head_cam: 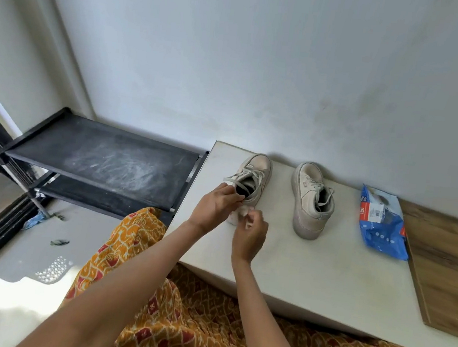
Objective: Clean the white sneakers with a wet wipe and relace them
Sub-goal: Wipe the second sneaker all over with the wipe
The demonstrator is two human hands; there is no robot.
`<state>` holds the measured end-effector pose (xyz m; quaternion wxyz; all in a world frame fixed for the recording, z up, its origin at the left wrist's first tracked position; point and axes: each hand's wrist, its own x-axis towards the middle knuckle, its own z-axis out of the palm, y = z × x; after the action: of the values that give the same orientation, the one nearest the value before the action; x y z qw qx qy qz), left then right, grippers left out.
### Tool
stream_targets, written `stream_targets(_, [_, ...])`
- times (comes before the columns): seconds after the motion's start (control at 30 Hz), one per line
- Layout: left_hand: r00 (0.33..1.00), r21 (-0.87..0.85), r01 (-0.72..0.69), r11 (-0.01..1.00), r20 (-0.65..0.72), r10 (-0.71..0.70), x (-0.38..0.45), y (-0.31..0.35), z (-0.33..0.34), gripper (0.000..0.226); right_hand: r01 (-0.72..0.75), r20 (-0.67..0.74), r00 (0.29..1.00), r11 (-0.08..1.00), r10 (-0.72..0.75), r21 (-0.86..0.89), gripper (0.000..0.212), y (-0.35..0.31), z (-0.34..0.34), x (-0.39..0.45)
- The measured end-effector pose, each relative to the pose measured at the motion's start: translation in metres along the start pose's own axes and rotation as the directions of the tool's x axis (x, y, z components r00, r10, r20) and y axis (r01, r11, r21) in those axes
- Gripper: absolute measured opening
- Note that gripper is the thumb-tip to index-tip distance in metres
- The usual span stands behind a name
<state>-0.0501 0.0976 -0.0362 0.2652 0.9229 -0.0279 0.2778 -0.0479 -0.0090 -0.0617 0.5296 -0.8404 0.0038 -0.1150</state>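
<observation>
Left hand fingers curled on the left sneaker collar, right hand pinching what looks like a wet wipe at its heel, right sneaker apart on white worktop

Two white sneakers upright – laces loose, crumpled wipe beside

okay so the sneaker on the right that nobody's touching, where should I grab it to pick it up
Grip the right sneaker at its heel collar, coming from above on the near side. It sits upright with the heel toward you, its opening faces up, and the space around it is free of hands.
</observation>
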Motion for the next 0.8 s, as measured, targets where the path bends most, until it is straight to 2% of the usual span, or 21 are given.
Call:
stream_targets(0.1, [1.000, -0.007, -0.009, 1.000, 0.017, 0.009, 0.002, -0.001, -0.002, 0.022, 0.021, 0.051, 0.999, 0.999, -0.019, -0.041, 0.007, 0.009, 0.001, -0.005])
stream_targets(0.23, [1.000, -0.017, 0.010, 1.000, 0.015, -0.010, 0.002, 0.000, -0.001, 0.018, -0.046, -0.064, 0.997, 0.994, 0.053, 0.096, 0.011, -0.006, -0.003, 0.002])
stream_targets(0.4, [1.000, -0.014, -0.011, 1.000, 0.021, 0.012, 0.000, -0.001, -0.001, 0.020, -0.089, 0.042, 0.995, 0.991, 0.094, -0.104, 0.009, 0.016, -0.006, 0.004])
stream_targets(0.6, [1.000, -0.013, 0.002, 1.000, 0.014, -0.002, 0.001, 0.000, 0.000, 0.021, -0.083, -0.031, 0.996, 0.996, 0.084, 0.040, 0.011, -0.002, -0.009, 0.011])
stream_targets(0.8, [1.000, 0.028, -0.026, 0.999, 0.017, 0.026, 0.003, -0.003, 0.001, 0.020, -0.024, 0.068, 0.997, 0.988, 0.035, -0.151, 0.007, 0.017, -0.014, 0.011])
